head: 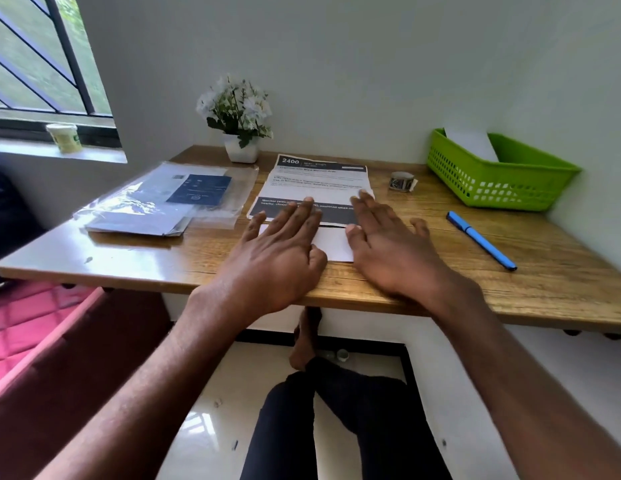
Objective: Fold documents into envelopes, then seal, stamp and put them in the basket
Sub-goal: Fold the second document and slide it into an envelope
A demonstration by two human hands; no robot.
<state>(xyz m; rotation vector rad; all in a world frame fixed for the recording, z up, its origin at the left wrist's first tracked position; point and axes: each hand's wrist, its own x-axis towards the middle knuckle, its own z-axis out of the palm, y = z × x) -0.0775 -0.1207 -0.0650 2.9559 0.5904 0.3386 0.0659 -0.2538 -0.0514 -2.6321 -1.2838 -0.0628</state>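
Your left hand (285, 244) and right hand (388, 251) press flat, fingers straight, on the half-folded document (319, 188). Sealing and stamping remain; the basket (492, 181) at two o'clock perhaps holds one envelope.

Small print on the document (319, 181) blurred, partly under both hands (281, 251).

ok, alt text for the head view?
Both hands, left hand and right hand, press flat on a partly folded document on a wooden table; a green basket sits far right, a blue pen nearer.
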